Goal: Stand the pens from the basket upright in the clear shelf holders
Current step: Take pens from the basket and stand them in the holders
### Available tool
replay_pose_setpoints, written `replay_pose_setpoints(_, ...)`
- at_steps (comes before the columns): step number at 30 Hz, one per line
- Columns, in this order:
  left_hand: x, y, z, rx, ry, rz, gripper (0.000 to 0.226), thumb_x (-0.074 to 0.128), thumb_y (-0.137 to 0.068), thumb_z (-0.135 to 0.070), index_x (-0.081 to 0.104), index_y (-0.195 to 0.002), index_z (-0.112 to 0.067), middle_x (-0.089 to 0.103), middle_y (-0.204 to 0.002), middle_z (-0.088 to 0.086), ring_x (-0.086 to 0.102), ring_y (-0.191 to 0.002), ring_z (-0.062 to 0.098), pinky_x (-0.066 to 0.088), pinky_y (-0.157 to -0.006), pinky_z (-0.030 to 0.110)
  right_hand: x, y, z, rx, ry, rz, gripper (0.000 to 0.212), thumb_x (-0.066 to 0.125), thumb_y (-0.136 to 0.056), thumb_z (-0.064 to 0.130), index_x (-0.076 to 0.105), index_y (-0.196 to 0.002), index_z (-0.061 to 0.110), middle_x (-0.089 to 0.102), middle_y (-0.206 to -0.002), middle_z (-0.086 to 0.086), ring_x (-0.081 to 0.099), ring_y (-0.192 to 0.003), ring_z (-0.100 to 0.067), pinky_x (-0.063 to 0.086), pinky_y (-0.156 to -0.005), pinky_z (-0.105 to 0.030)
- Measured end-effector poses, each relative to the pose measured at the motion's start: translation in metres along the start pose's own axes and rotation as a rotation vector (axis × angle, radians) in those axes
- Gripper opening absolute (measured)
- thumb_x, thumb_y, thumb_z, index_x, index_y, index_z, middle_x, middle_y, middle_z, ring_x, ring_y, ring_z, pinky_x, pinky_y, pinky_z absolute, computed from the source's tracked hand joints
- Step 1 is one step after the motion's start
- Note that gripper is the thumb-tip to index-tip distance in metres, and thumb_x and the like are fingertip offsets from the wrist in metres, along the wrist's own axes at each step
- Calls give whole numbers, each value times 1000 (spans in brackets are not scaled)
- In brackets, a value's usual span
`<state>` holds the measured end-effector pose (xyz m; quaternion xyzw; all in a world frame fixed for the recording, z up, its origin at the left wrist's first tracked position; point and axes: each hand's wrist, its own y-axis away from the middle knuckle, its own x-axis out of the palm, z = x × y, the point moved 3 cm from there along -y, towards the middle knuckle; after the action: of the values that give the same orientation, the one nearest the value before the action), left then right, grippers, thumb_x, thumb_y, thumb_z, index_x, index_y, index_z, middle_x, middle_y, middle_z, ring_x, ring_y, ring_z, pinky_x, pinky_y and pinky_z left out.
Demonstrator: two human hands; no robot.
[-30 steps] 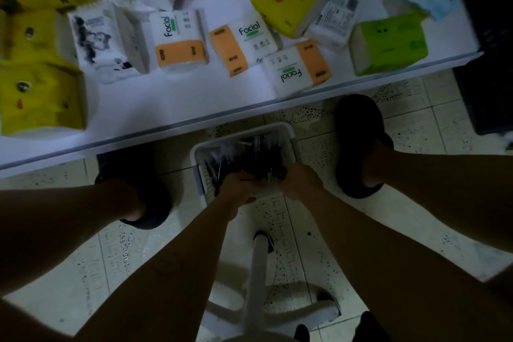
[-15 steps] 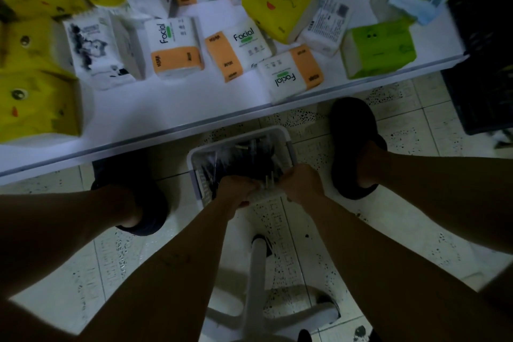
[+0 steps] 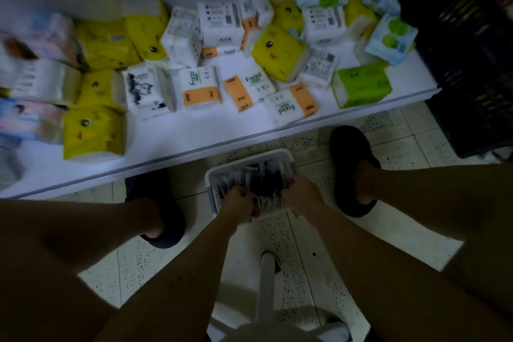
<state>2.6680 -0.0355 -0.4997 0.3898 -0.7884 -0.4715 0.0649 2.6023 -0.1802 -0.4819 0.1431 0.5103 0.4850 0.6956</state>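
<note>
Two hands in white basket [image 3: 251,153], lower centre, on floor [image 3: 311,247]. Gathering step: left hand [image 3: 238,204] fingers clenched round pens [image 3: 263,178]; right hand [image 3: 299,197] grip unclear, blurred. Next: lift bunch out; clear holders unseen.

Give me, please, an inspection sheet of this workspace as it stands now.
Surface: low white shelf above a speckled tiled floor.
Job's things: white basket on the floor, holding dark pens; clear holders not seen.
Clutter: tissue packs strewn over the shelf.
Hands: left hand and right hand both in the basket among the pens; grip too blurred to tell.
Cables: nothing seen.
Surroundings: black crate at right; white chair base below.
</note>
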Motion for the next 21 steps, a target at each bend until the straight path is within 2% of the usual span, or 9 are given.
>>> replay_pose_setpoints(5,-11,29,-15,56,-37,-51,17,41,-95,-3,55,-103,-7,62,-98,19,61,-87,32,57,-72,42,-9,28,15,-87,-61,-55,21,43,-98,27,57,-103,13,59,-92,-10,57,-79,-25,41,-66,-28)
replay_pose_setpoints(8,-21,47,-28,166,-166,-142,26,40,-101,-24,58,-106,-8,65,-101,18,62,-97,33,51,-91,46,-18,46,30,-199,-61,-98,28,41,-102,33,52,-87,12,49,-68,-3,47,-60,-16,33,-53,-23)
replay_pose_setpoints(10,-31,62,-38,272,-171,-223,35,42,-100,-39,57,-111,-10,66,-101,12,63,-94,29,51,-84,37,-22,57,39,-263,-70,-123,28,43,-101,36,56,-87,15,56,-73,-4,55,-66,-19,36,-56,-23)
replay_pose_setpoints(12,-42,79,-48,385,-162,-301,33,45,-98,-41,54,-114,-13,65,-98,8,63,-89,27,48,-72,31,-27,68,48,-312,-87,-140,27,47,-99,36,58,-82,18,60,-77,-4,60,-72,-22,41,-60,-26)
replay_pose_setpoints(16,-60,105,-71,533,-59,-349,22,43,-100,-34,53,-99,-15,64,-79,11,60,-69,29,50,-63,40,-46,94,71,-391,-79,-206,40,55,-96,29,43,-59,19,47,-60,1,47,-58,-13,32,-55,-28)
replay_pose_setpoints(18,-67,114,-86,551,-47,-350,21,43,-101,-27,53,-94,-10,61,-78,12,57,-70,29,50,-65,42,-59,106,83,-436,-127,-236,27,59,-94,21,54,-68,13,56,-68,-3,54,-66,-15,38,-61,-30)
replay_pose_setpoints(19,-70,119,-94,560,-51,-350,20,42,-101,-24,53,-94,-8,59,-80,12,55,-73,29,47,-65,41,-66,112,88,-467,-165,-250,10,60,-92,16,62,-87,8,63,-81,-8,59,-78,-20,42,-68,-30)
replay_pose_setpoints(20,-74,125,-104,577,-58,-354,20,41,-102,-22,53,-96,-7,60,-84,13,54,-74,28,44,-65,38,-73,117,93,-481,-197,-260,22,61,-91,13,60,-113,8,65,-91,-10,61,-87,-24,44,-74,-31)
replay_pose_setpoints(21,-77,132,-113,601,-59,-359,22,40,-102,-23,54,-98,-7,62,-88,14,53,-74,26,41,-63,34,-80,122,99,-508,-213,-269,47,62,-91,12,48,-136,12,64,-91,-7,60,-88,-23,45,-73,-29)
